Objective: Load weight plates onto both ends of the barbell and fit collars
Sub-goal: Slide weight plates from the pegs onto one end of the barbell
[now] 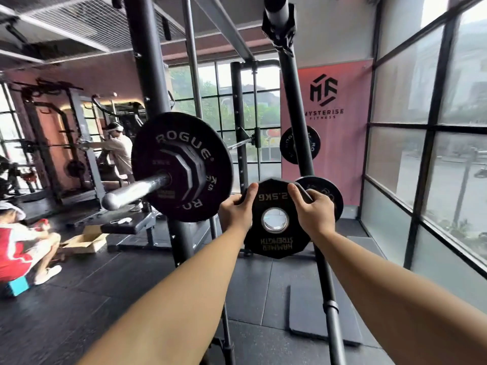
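Observation:
I hold a small black 2.5 kg plate [276, 243] upside down in front of me, its steel-ringed hole facing me. My left hand [237, 212] grips its upper left edge and my right hand [313, 212] grips its upper right edge. To the left, the barbell sleeve [134, 191] sticks out toward me with a large black Rogue plate [184, 167] and a smaller plate on it. The sleeve's end is bare. No collar on this sleeve is visible.
A dark rack upright [300, 143] stands behind the held plate, with stored plates [326, 191] on its pegs. Another black upright [155, 101] rises behind the barbell. A window wall [427, 154] runs on the right. A crouching person [23, 246] and a cardboard box [87, 241] are at left.

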